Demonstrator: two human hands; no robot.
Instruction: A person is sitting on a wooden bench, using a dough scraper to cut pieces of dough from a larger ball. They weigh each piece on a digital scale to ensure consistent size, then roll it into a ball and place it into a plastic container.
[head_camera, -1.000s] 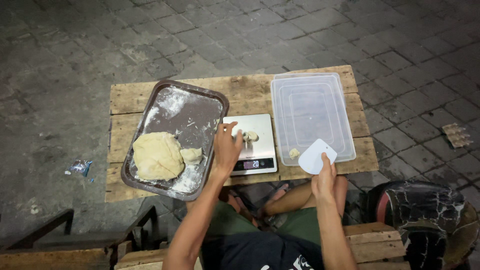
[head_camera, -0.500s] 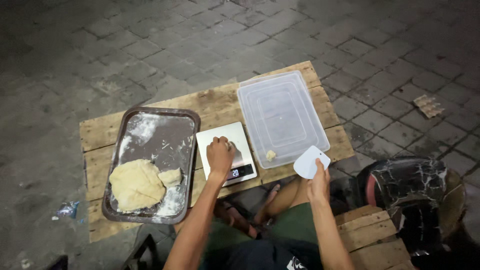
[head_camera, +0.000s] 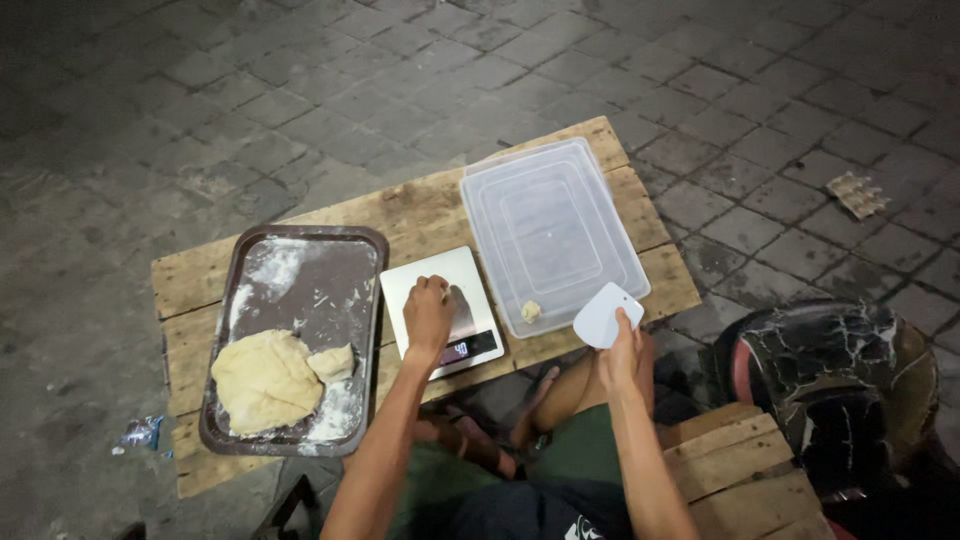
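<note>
- Left hand (head_camera: 428, 318): fingers curled, resting on the white square digital scale (head_camera: 443, 309); whether it holds anything cannot be told.
- Right hand (head_camera: 620, 352): closed on a white plastic dough scraper (head_camera: 604, 314), at the near corner of the clear plastic container.
- Clear rectangular plastic container (head_camera: 590, 195), right of the scale: holds one small dough piece (head_camera: 531, 311).
- Dark metal floured tray (head_camera: 300, 290), left of the scale: holds a large pale dough mass (head_camera: 264, 380).
- All stand on the wooden pallet counter (head_camera: 420, 215).
- Crumpled blue wrapper (head_camera: 143, 433) on the paving, left.
</note>
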